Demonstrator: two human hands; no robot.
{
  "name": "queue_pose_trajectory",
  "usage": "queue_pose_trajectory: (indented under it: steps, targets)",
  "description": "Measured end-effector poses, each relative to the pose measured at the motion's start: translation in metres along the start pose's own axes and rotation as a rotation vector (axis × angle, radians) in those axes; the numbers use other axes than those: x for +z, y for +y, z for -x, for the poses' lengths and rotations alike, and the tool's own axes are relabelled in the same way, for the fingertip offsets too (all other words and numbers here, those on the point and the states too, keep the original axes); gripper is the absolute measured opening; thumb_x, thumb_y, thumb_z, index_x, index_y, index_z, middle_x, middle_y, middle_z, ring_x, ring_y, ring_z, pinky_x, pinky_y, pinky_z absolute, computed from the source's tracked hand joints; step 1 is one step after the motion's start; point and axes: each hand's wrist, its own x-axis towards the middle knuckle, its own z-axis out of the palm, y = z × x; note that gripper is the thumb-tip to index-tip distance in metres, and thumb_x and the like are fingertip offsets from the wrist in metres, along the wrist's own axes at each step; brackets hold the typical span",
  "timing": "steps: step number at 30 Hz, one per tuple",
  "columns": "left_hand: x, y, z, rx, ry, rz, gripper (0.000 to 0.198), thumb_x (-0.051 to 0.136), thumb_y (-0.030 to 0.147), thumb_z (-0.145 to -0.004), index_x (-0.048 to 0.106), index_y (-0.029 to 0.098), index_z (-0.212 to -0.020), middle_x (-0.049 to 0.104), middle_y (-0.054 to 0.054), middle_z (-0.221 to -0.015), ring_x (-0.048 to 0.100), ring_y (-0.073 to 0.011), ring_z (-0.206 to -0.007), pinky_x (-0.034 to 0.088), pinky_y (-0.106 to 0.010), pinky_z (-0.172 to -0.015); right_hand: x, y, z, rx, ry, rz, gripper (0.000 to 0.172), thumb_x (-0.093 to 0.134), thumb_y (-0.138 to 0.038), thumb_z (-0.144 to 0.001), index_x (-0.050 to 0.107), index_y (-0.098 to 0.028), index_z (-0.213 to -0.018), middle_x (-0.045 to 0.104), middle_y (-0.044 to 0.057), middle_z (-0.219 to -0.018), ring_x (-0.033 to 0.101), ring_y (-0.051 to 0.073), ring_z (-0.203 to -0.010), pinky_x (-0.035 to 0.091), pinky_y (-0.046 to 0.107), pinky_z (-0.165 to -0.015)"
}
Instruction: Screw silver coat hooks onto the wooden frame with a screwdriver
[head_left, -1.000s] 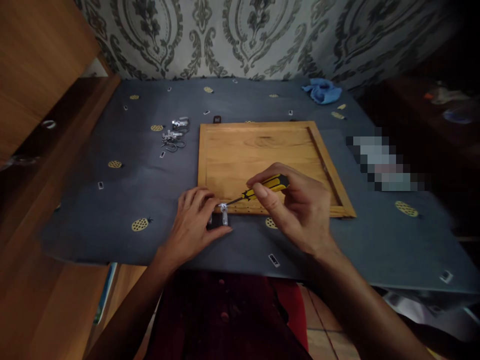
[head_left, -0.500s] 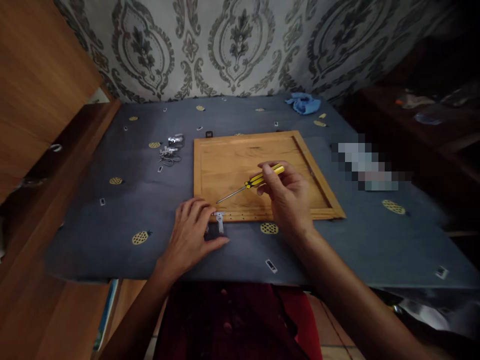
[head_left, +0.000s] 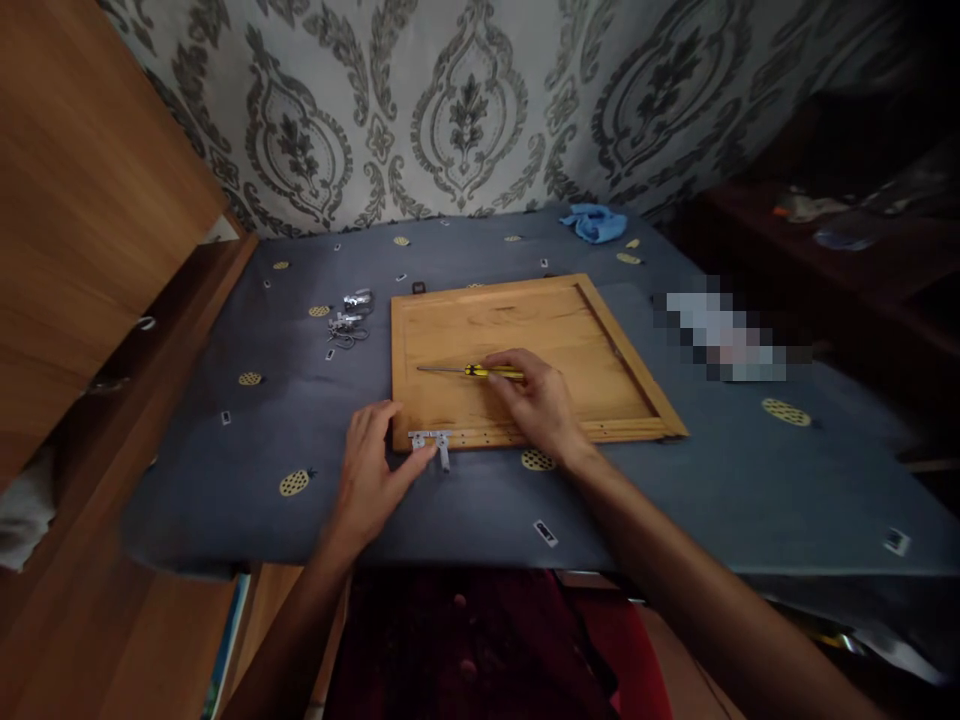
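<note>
A framed wooden panel [head_left: 510,345] lies flat on the cloth-covered table. Two small metal brackets, a left one [head_left: 418,440] and a right one [head_left: 444,452], sit side by side on its near edge by the left corner. My left hand [head_left: 373,470] is at that corner, thumb and fingers spread; the fingertips meet the panel's left edge and the thumb tip reaches the brackets. Over the panel, my right hand [head_left: 536,400] grips a yellow-and-black screwdriver [head_left: 476,371] by its handle. Its shaft points left, nearly level, with the tip away from the brackets.
Several loose metal pieces [head_left: 349,322] lie left of the panel. A small dark square item [head_left: 418,287] is just behind it. At the back right sits a crumpled blue cloth [head_left: 596,223], and a blurred-out packet [head_left: 727,335] lies right. Wooden furniture [head_left: 97,180] stands on the left.
My right hand has moved left and turned the screwdriver level, its tip now farther from the brackets. My left fingers have drawn back to the panel's left edge, uncovering the left bracket. The view has shifted slightly.
</note>
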Motion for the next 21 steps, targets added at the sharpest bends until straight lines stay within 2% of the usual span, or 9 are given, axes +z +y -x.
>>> queue_pose_trajectory:
  steps: [4, 11, 17, 21]
  targets:
    - [-0.006, -0.004, -0.003, -0.102, 0.063, 0.136, 0.024, 0.06, 0.035, -0.095, 0.062, 0.023, -0.115, 0.067, -0.008, -0.113, 0.062, -0.0246, -0.11, 0.051, -0.043, -0.098, 0.0, 0.003, 0.0, -0.087, -0.081, 0.137, 0.021, 0.055, -0.014, -0.081, 0.073, -0.02, -0.092, 0.075, 0.011, -0.103, 0.066, 0.03, -0.105, 0.048, 0.05, -0.1]
    - [-0.028, -0.026, -0.024, -0.198, 0.093, 0.202, 0.028, 0.063, 0.041, -0.089, 0.067, 0.022, -0.11, 0.069, -0.008, -0.115, 0.064, -0.0257, -0.113, 0.052, -0.041, -0.098, -0.004, 0.007, 0.0, -0.147, -0.118, 0.261, 0.03, 0.051, -0.009, -0.084, 0.074, -0.019, -0.101, 0.075, 0.011, -0.104, 0.067, 0.028, -0.103, 0.051, 0.048, -0.097]
    - [-0.047, -0.072, -0.069, -0.269, 0.202, 0.256, 0.032, 0.063, 0.043, -0.083, 0.068, 0.019, -0.103, 0.072, -0.009, -0.108, 0.067, -0.0265, -0.107, 0.054, -0.038, -0.092, -0.004, 0.009, 0.001, -0.169, -0.115, 0.315, 0.027, 0.054, -0.013, -0.084, 0.073, -0.018, -0.102, 0.077, 0.012, -0.103, 0.069, 0.03, -0.101, 0.054, 0.048, -0.094]
    - [-0.05, -0.11, -0.1, -0.274, 0.284, 0.198, 0.022, 0.061, 0.031, -0.084, 0.068, 0.018, -0.101, 0.073, -0.008, -0.105, 0.068, -0.0246, -0.103, 0.053, -0.037, -0.092, -0.005, 0.011, 0.0, -0.202, -0.092, 0.322, 0.025, 0.053, -0.015, -0.084, 0.073, -0.019, -0.1, 0.077, 0.013, -0.1, 0.071, 0.032, -0.096, 0.057, 0.051, -0.088]
